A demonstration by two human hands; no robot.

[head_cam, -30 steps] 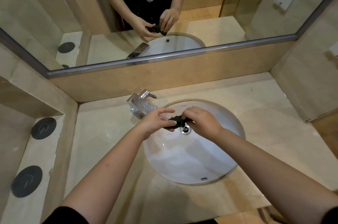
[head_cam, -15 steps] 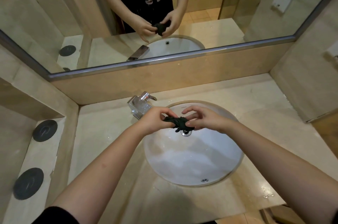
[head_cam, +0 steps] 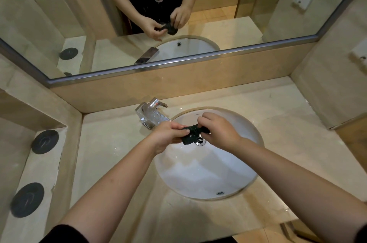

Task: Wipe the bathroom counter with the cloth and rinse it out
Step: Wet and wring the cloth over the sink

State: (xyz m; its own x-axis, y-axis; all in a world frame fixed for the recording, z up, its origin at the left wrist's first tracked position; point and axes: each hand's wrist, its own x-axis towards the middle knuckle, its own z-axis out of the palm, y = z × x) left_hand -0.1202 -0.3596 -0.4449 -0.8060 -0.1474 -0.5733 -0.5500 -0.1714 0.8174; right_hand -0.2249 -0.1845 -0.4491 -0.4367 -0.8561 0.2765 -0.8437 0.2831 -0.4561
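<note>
Both hands are over the sink point(head_cam: 234, 171), each gripping one end of the small dark cloth point(head_cam: 191, 136), which is bunched and twisted into a tight rope between them. The left hand point(head_cam: 168, 136) pinches its end between thumb and fingertips; the right hand point(head_cam: 220, 130) is curled over the other end, knuckles up.

A second ago the cloth was stretched lower and flatter between the two hands, with the right hand covering most of it. Half a second ago the right hand's fingers had spread and the cloth sat as a loose wad at the fingertips. Now the right hand has clamped down again and rolled over, and a short tail of cloth hangs below the hands, just above the drain point(head_cam: 200, 141). That reads as one more turn of a wringing twist.

The tap point(head_cam: 152, 114) stands just beyond the left hand, and no stream of water can be seen coming from it. The counter point(head_cam: 111, 143) to the outside of the left hand shows a wet sheen and scattered droplets, as does the stretch near the right forearm.

My judgement is that wiping is done and rinsing is at its last stage, squeezing out the water. What remains is probably another twist or two, then setting the cloth down
</note>
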